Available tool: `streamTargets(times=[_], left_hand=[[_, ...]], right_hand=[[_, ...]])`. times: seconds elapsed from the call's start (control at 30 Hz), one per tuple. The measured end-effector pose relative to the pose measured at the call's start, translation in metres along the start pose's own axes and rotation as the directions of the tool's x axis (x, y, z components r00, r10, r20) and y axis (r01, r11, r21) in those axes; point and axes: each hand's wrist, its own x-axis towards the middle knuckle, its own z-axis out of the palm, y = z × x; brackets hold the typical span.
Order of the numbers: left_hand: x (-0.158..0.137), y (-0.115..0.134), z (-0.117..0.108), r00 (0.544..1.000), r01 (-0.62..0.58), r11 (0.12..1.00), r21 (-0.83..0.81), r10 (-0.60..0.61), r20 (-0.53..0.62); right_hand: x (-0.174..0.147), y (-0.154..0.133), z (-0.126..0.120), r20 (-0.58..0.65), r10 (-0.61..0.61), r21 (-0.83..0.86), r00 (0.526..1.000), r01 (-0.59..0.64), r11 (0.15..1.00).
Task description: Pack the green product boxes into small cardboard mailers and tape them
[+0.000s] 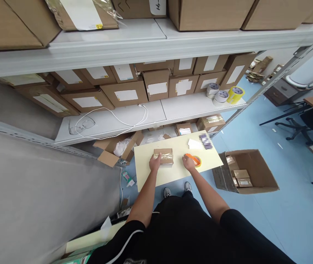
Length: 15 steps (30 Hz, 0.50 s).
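On the cream tabletop point(145, 176) sits a small cardboard box point(168, 157) with clear tape across its top. My left hand point(155, 161) grips the box's left side, thumb on top and fingers partly hidden behind it. To the right, my right hand point(188, 162) is closed around the handle of an orange tape dispenser point(192, 158), which has a roll of tape at its right end. The dispenser is apart from the box and rests on or close above the tabletop; I cannot tell which. White paper labels point(195, 144) lie beyond my right hand.
A large open carton point(263, 172) with several small boxes stands on the floor at the right. Tape rolls point(220, 96), a white cable point(123, 124) and glasses point(86, 124) lie on the shelf point(189, 108), before stacked boxes. An open box point(118, 148) is left of the table.
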Motion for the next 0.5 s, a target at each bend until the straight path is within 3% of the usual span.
streamTargets(times=[0.1,0.17,0.23,0.33,0.5], left_hand=[[-0.001,0.002,-0.003,1.0,0.012,1.0,0.008,-0.012,0.003],[0.0,0.001,-0.005,1.0,0.0,1.0,0.008,0.0,0.011],[0.0,-0.004,-0.006,1.0,-0.01,1.0,-0.014,0.01,0.024],[-0.002,-0.015,0.0,0.998,-0.035,0.987,-0.154,0.042,0.04],[-0.016,-0.03,0.034,0.972,-0.085,0.864,-0.496,0.18,0.148]], right_hand=[[-0.001,-0.036,0.027,0.012,-0.062,0.142,0.998,0.06,0.988],[-0.006,-0.053,0.041,0.029,-0.085,0.433,0.996,0.064,0.899],[-0.012,-0.058,0.046,0.043,-0.098,0.602,0.994,0.053,0.797],[-0.019,-0.046,0.034,0.077,-0.086,0.645,0.993,0.016,0.764],[-0.017,-0.016,0.018,-0.08,-0.075,0.609,0.994,0.108,0.786]])
